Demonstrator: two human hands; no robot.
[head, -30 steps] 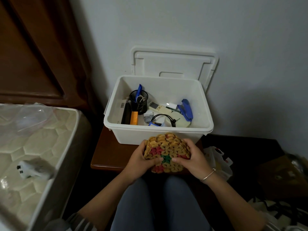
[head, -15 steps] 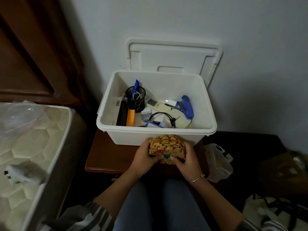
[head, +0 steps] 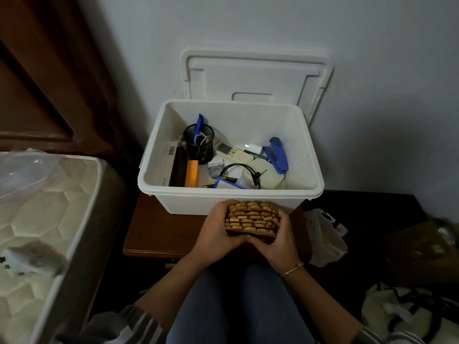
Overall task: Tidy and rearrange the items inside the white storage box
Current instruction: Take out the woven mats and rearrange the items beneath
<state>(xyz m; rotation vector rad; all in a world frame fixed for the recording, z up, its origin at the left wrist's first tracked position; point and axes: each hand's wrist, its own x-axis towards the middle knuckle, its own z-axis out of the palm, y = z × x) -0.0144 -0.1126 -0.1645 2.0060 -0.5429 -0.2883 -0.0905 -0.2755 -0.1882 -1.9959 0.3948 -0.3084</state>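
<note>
**Head view: bead mat folded small, still outside the box**

The person sits in front of the white storage box [head: 231, 193], which stands open on a small brown table [head: 161, 227]. Its lid [head: 253, 75] leans on the wall behind it. Both hands hold a yellow and red bead mat [head: 252, 220] just in front of the box. The mat is close to the near wall but not inside.

A second ago the mat was wide and round, with a green spot in the middle. Now it is bent over into a small thick block. The left hand [head: 218, 227] has its fingers curled round the left side. The right hand [head: 280, 242] grips the right side and the bottom the same way.

Inside the box, things lie mixed up. There is a black pen cup [head: 198, 142] at the back left, an orange block [head: 191, 173], a white remote [head: 233, 152], a blue stapler [head: 277, 155] and a black cable [head: 248, 172].

The folded mat likely takes less room now. The next job is probably to lift it over the rim and set it down. The right side of the box floor looks bare. If the hands let go too soon, the mat may spring open again.
</note>
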